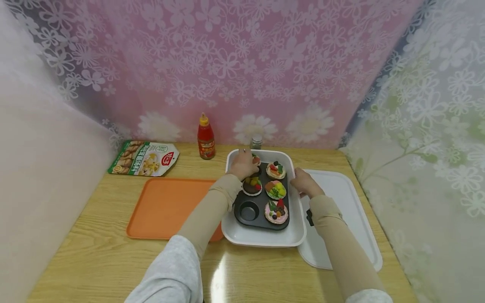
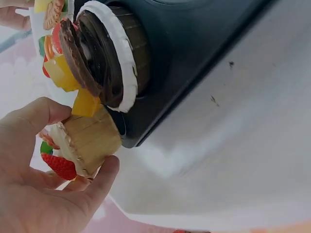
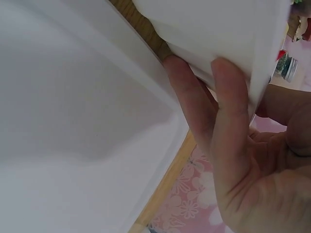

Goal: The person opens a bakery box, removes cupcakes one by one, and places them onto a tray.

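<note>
A dark muffin tin (image 1: 261, 219) sits in a deep white tray (image 1: 265, 237). It holds several decorated cupcakes, among them a chocolate one (image 1: 252, 185) and a pink one (image 1: 276, 212); one near cup (image 1: 248, 210) is empty. My left hand (image 1: 246, 163) grips the far-left cupcake (image 2: 95, 138), which has a tan wrapper and a strawberry (image 2: 60, 166), tilted at the tin's edge beside the chocolate cupcake (image 2: 107, 63). My right hand (image 1: 305, 183) pinches the tray's right rim (image 3: 218, 34), fingers (image 3: 228, 111) against its outer wall.
An orange tray (image 1: 166, 206) lies left of the white tray, a flat white tray (image 1: 352, 198) to its right. At the back stand a ketchup bottle (image 1: 206, 136) and a small shaker (image 1: 256, 142); a food packet (image 1: 144, 158) lies far left. Flowered curtains enclose the wooden table (image 1: 265, 273).
</note>
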A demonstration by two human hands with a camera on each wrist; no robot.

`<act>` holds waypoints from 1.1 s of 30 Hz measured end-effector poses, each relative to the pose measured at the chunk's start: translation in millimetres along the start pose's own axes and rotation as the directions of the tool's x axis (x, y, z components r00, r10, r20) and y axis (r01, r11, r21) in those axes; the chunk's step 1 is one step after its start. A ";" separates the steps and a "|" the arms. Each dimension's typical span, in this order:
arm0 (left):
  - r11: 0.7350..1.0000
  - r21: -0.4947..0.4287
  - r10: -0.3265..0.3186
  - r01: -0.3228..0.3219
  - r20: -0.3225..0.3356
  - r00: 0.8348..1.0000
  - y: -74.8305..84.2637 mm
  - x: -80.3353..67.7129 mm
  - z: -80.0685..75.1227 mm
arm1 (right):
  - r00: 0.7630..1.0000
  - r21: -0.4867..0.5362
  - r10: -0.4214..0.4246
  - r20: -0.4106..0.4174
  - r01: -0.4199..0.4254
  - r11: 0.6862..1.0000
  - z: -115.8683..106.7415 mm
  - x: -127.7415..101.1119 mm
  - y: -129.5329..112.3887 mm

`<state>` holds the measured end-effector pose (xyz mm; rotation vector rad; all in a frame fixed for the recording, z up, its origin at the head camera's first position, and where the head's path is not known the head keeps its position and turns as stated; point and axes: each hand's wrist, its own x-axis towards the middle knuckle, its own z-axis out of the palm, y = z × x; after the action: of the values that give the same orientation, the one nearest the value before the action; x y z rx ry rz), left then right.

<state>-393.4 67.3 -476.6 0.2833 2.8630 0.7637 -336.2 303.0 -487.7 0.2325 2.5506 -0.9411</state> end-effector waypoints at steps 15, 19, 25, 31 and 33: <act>0.995 -0.021 0.095 -0.098 -0.112 0.989 -12.9 -20.7 -15.6 | 0.997 -0.118 -0.058 -0.044 0.052 0.992 4.1 1.1 -1.6; 0.992 -0.063 0.106 -0.112 -0.102 0.989 -15.0 -28.8 -21.9 | 0.999 -0.094 -0.042 -0.025 0.039 0.995 3.6 2.4 2.9; 0.987 -0.097 0.121 -0.131 -0.106 0.987 -21.4 -40.3 -36.8 | 0.999 -0.073 -0.034 -0.008 0.033 0.997 0.4 1.1 5.4; 0.982 -0.097 0.149 -0.164 -0.150 0.977 -38.2 -54.0 -55.0 | 0.999 -0.063 -0.047 0.010 0.048 0.997 0.6 -4.5 2.1; 0.983 -0.087 0.148 -0.162 -0.154 0.977 -45.1 -61.5 -63.8 | 0.999 -0.062 -0.040 0.020 0.041 0.997 0.4 -6.5 1.9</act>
<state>-353.3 -15.1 -438.1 0.4599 2.9537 0.9923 -329.6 304.1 -486.3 0.1535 2.5714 -0.8729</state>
